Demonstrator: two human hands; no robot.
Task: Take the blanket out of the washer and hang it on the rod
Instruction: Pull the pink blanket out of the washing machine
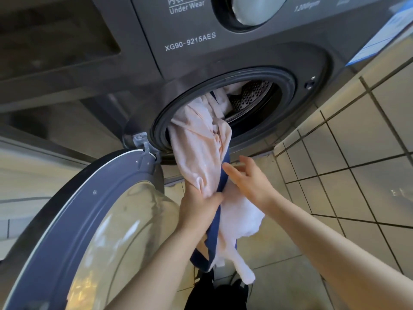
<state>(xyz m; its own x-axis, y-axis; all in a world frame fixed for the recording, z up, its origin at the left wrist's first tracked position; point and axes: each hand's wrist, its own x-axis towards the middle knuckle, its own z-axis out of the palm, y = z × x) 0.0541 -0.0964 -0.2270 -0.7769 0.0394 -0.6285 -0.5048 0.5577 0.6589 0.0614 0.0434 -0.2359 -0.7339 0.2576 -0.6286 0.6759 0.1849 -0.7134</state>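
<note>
Soft pink cloth blanket [201, 139], perforated metal drum [252, 95], glossy tiles [348, 148].

A wall [368, 135] of pale square tiles with dark grout runs along the right side. The floor [279, 276] below has larger beige tiles, lit by soft daylight.

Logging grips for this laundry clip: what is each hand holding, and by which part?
The left hand clutches the pink blanket at a bunched mid-section with its navy trim, below the washer opening. The right hand is open, holding nothing.
</note>
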